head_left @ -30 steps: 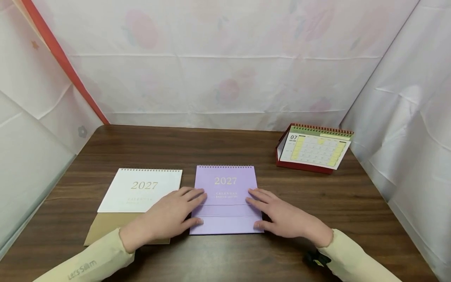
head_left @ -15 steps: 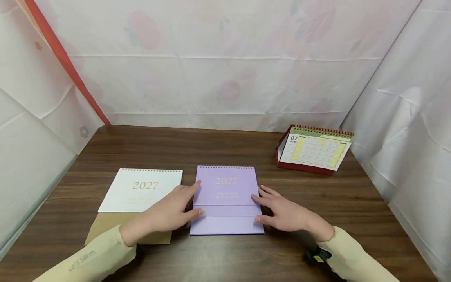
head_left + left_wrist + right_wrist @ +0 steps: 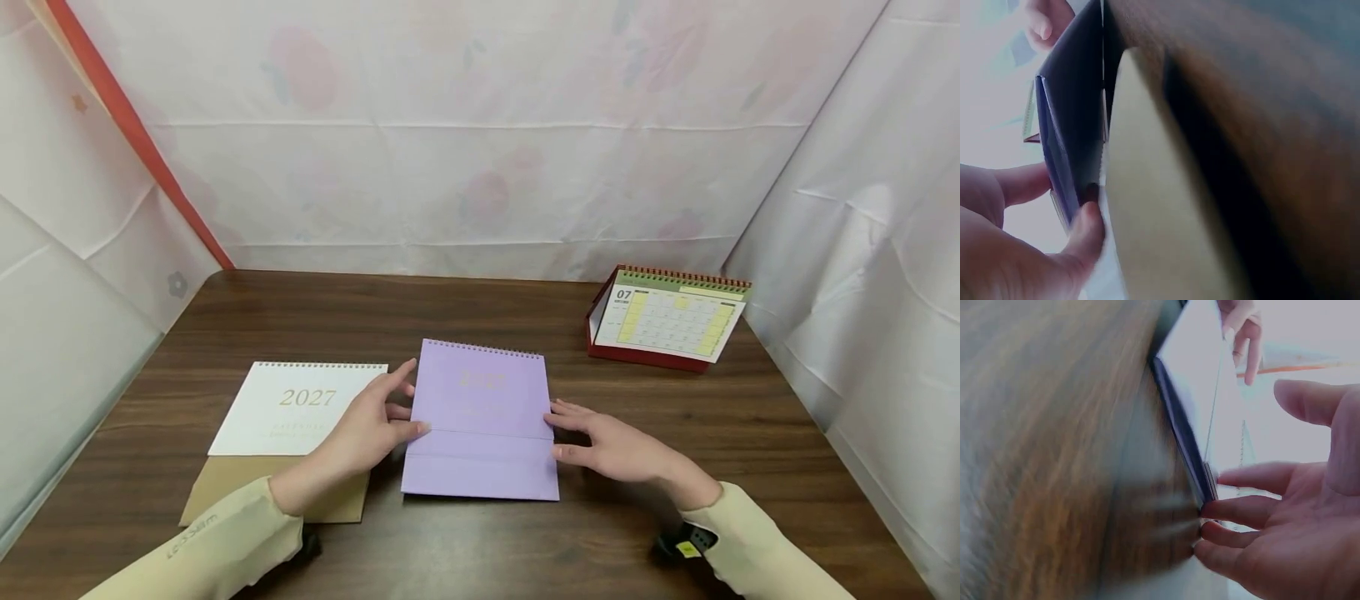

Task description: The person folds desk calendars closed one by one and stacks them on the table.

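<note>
A purple 2027 desk calendar [image 3: 480, 396] lies in the middle of the table in the head view, its left and top side tipped up a little. My left hand [image 3: 367, 429] holds its left edge, thumb on the cover. In the left wrist view the calendar's edge [image 3: 1054, 137] sits between thumb and fingers. My right hand [image 3: 615, 446] is at the right edge; in the right wrist view its straight fingertips touch the calendar's side [image 3: 1179, 431], thumb raised apart from it.
A white 2027 calendar [image 3: 300, 400] with a tan base [image 3: 247, 483] lies left, partly under my left forearm. A red-based calendar [image 3: 667, 321] stands at the back right of the wooden table [image 3: 480, 542]. Cloth curtains [image 3: 480, 150] close off the back and sides.
The purple calendar has tipped up at its left and top. My left fingers have moved from its cover to the left edge, and my right hand has slid outward to the right edge.
</note>
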`<state>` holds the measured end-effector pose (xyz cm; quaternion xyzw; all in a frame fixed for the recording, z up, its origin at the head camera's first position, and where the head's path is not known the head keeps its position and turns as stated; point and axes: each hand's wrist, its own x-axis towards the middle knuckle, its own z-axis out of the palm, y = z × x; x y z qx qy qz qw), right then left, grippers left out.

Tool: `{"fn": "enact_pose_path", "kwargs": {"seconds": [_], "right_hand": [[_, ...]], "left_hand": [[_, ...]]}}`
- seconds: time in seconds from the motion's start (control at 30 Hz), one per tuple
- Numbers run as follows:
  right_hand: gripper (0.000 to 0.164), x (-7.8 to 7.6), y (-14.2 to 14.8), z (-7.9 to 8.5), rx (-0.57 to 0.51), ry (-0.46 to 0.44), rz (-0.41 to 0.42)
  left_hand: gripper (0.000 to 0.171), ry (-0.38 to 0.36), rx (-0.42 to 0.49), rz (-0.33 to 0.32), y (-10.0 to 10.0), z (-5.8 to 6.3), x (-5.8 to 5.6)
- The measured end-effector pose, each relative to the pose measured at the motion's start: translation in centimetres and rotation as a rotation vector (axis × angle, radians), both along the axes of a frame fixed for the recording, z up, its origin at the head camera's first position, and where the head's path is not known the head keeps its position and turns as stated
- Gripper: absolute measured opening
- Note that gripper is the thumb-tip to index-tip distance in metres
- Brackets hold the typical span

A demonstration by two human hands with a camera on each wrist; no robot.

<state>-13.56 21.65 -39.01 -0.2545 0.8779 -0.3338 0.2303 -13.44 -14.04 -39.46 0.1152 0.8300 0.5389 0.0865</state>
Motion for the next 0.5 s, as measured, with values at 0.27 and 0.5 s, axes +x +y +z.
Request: {"fn": "enact_pose_path", "kwargs": {"seconds": [0.27, 0.5], "right_hand": [[0.057, -0.5, 0.9, 0.0, -0.35, -0.319, -0.178], [0.062, -0.2, -0.1, 0.4, -0.548, -0.466, -0.132]], "left_hand": [[0.086, -0.185, 0.167, -0.009, -0.4, -0.5, -0.2], [0.087, -0.273, 0.219, 0.005, -1.9, 0.1, 0.3]]}}
